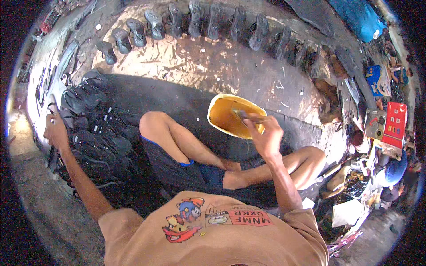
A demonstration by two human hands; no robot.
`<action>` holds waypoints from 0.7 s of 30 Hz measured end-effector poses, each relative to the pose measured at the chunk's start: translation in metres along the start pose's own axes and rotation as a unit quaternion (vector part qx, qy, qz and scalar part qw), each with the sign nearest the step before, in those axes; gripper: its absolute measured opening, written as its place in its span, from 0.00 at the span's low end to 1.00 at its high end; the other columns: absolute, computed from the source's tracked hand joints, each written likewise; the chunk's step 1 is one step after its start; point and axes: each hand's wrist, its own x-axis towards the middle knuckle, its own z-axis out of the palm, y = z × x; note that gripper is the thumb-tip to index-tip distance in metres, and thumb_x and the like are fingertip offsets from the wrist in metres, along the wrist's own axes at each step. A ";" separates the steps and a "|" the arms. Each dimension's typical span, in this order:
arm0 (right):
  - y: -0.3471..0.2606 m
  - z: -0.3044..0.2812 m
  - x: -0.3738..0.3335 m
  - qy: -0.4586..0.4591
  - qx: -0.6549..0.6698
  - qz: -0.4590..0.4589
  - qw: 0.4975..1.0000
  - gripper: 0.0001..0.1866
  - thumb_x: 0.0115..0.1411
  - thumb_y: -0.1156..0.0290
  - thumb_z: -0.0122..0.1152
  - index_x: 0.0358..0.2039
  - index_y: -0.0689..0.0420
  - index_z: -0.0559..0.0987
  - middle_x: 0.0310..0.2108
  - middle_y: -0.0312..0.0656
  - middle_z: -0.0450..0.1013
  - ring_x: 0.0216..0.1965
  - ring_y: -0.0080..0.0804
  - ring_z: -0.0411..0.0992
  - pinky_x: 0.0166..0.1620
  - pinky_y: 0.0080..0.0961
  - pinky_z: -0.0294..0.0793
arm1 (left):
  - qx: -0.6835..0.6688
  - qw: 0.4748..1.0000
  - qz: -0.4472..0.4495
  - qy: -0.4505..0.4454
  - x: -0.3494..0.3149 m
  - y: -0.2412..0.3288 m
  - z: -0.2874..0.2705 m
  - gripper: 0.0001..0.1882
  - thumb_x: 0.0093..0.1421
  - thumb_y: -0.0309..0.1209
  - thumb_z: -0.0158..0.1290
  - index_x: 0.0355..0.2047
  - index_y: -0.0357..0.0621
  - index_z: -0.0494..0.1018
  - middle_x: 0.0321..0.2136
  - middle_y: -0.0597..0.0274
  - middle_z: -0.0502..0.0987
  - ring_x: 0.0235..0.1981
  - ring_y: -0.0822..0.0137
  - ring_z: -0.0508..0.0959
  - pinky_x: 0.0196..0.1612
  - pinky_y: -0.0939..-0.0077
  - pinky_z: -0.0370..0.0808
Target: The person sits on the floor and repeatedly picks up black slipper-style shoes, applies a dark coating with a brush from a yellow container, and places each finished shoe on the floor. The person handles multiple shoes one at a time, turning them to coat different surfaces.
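Observation:
My right hand (268,135) grips a short brush (240,114) and holds it over the open mouth of a cut-down container (214,124). Amber-yellow glue-like stuff coats the container's inside, and its rim is pale and crusted. The brush's tip is partly lost against the yellow. Far out to the left, my left hand (56,131) has its fingers closed at the outer edge of a heap of black sandals (95,150). Something thin and dark rises from those fingers, too small and bent by the lens to name.
Grey-black sandals (194,20) stand in a curved row along the far side of the dark work mat (262,73). My crossed legs (195,142) lie just behind the container. On the right are a red box (395,124), a small pot (357,138) and cluttered scraps.

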 end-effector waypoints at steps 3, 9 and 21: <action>-0.009 -0.048 0.005 0.150 0.223 0.207 0.941 0.12 0.67 0.68 0.67 0.46 0.61 0.82 0.39 0.53 0.82 0.39 0.35 0.80 0.47 0.33 0.78 | -0.215 0.956 0.196 -0.032 -0.106 0.022 -0.053 0.14 0.73 0.36 0.51 0.46 0.36 0.77 0.51 0.47 0.83 0.52 0.45 0.80 0.57 0.51 0.75; 0.029 -0.058 -0.024 -0.019 0.086 0.283 0.955 0.20 0.64 0.64 0.67 0.48 0.68 0.80 0.35 0.56 0.82 0.38 0.41 0.80 0.46 0.36 0.78 | -0.301 0.851 0.359 -0.239 -0.326 0.077 -0.078 0.21 0.64 0.24 0.57 0.58 0.39 0.78 0.65 0.49 0.75 0.71 0.44 0.68 0.73 0.50 0.63; -0.026 -0.108 0.051 0.062 0.672 0.316 0.667 0.18 0.66 0.61 0.70 0.48 0.61 0.81 0.40 0.41 0.82 0.37 0.29 0.82 0.40 0.27 0.81 | -0.759 0.290 -0.073 -0.578 -0.372 0.180 -0.089 0.28 0.66 0.42 0.55 0.61 0.38 0.73 0.56 0.50 0.80 0.51 0.52 0.81 0.54 0.53 0.79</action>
